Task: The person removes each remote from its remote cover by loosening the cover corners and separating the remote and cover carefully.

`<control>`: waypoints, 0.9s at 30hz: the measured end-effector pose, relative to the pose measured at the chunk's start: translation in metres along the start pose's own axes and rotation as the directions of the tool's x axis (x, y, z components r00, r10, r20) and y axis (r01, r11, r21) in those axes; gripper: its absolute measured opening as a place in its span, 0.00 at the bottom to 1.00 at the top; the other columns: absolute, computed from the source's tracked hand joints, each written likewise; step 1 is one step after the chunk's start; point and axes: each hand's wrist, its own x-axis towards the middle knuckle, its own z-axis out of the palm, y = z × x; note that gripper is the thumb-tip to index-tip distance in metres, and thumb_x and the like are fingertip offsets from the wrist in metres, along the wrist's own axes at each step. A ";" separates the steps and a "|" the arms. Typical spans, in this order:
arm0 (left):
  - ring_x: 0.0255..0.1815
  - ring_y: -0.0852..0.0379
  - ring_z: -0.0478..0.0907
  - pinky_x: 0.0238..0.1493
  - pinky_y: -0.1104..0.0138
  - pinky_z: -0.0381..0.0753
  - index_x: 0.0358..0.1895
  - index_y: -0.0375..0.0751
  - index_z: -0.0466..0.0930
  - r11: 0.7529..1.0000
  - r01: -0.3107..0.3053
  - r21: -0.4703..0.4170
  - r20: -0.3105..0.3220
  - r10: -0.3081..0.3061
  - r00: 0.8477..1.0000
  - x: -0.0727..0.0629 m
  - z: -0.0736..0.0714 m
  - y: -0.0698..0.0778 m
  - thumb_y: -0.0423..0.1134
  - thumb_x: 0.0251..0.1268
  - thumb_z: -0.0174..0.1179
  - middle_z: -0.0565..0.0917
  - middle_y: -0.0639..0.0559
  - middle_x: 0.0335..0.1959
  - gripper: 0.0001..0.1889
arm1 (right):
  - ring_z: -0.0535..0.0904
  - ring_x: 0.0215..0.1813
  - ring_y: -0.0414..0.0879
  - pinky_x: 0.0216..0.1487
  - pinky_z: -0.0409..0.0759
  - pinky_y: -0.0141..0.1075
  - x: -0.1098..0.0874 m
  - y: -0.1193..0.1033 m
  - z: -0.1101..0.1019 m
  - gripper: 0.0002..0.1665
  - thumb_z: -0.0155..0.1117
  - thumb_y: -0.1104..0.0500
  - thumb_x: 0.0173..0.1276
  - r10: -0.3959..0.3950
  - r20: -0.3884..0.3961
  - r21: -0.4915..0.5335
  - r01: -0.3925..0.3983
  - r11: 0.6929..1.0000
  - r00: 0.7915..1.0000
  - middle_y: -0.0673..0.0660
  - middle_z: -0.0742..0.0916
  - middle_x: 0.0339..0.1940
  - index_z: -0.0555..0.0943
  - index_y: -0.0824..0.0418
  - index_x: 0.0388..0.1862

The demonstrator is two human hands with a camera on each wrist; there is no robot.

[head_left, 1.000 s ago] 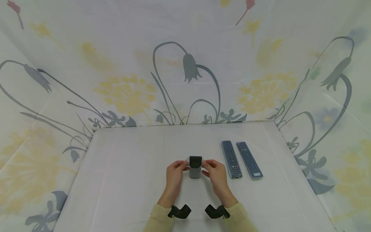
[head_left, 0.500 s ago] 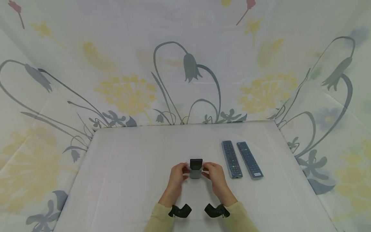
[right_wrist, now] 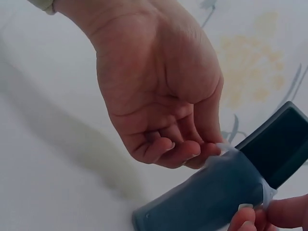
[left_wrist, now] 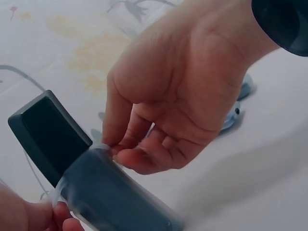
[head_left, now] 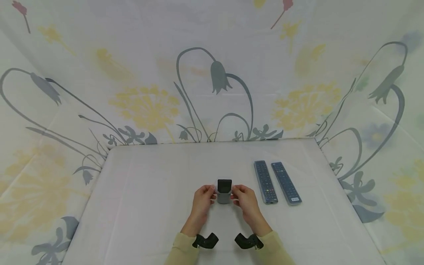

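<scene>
Near the middle of the table, a dark remote control [head_left: 224, 184] stands tilted up, its black end sticking out of a greyish translucent cover [head_left: 223, 199]. My left hand [head_left: 201, 203] pinches the cover's rim on one side, thumb against curled fingers. On the other side my right hand [head_left: 247, 202] pinches the rim in the same way. The left wrist view shows the right hand [left_wrist: 173, 91] drawing the thin rim [left_wrist: 100, 146] out from the remote. In the right wrist view the left hand [right_wrist: 159, 86] grips the opposite edge. No buttons are visible on the held remote.
Two remotes lie side by side to the right of my hands, a left one [head_left: 265, 182] and a right one [head_left: 286, 183]. Beneath everything is a white table [head_left: 149, 176]. Floral fabric [head_left: 149, 73] hangs behind and along both sides. Black wrist cameras [head_left: 206, 241] sit on my sleeves.
My left hand has shifted slightly right, closer to the remote. The remote's dark end dipped a little and came back up. Both hands keep pinching the cover's rim.
</scene>
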 end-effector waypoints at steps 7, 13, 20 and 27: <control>0.30 0.58 0.73 0.30 0.69 0.72 0.48 0.24 0.76 0.999 -0.040 0.015 -0.003 0.040 0.999 0.000 0.001 -0.005 0.35 0.76 0.54 0.80 0.48 0.32 0.12 | 0.80 0.32 0.44 0.32 0.80 0.33 0.002 0.005 0.002 0.11 0.57 0.62 0.77 -0.039 -0.006 -0.037 0.039 0.999 0.999 0.55 0.83 0.29 0.78 0.72 0.47; 0.29 0.58 0.72 0.29 0.70 0.71 0.45 0.26 0.75 0.999 -0.046 0.012 -0.007 0.046 0.999 0.000 0.001 -0.011 0.33 0.75 0.55 0.79 0.47 0.32 0.10 | 0.80 0.33 0.44 0.33 0.81 0.33 0.003 0.010 0.003 0.11 0.56 0.64 0.77 -0.049 -0.020 -0.052 0.048 0.997 0.999 0.57 0.83 0.32 0.78 0.73 0.48; 0.28 0.58 0.70 0.29 0.70 0.71 0.43 0.25 0.75 0.999 -0.038 0.000 -0.005 0.038 0.999 -0.002 -0.002 -0.014 0.31 0.75 0.55 0.79 0.45 0.31 0.08 | 0.79 0.34 0.43 0.34 0.81 0.33 0.000 0.013 0.002 0.10 0.56 0.65 0.77 -0.040 -0.012 -0.062 0.040 0.997 0.999 0.57 0.82 0.32 0.78 0.73 0.47; 0.27 0.58 0.69 0.28 0.69 0.71 0.44 0.22 0.74 0.999 -0.042 0.009 0.007 0.042 0.999 -0.001 -0.001 -0.015 0.29 0.75 0.53 0.80 0.41 0.32 0.08 | 0.80 0.34 0.44 0.35 0.82 0.34 0.000 0.014 0.000 0.11 0.56 0.65 0.77 -0.065 -0.009 -0.056 0.064 0.996 0.998 0.57 0.83 0.32 0.77 0.74 0.48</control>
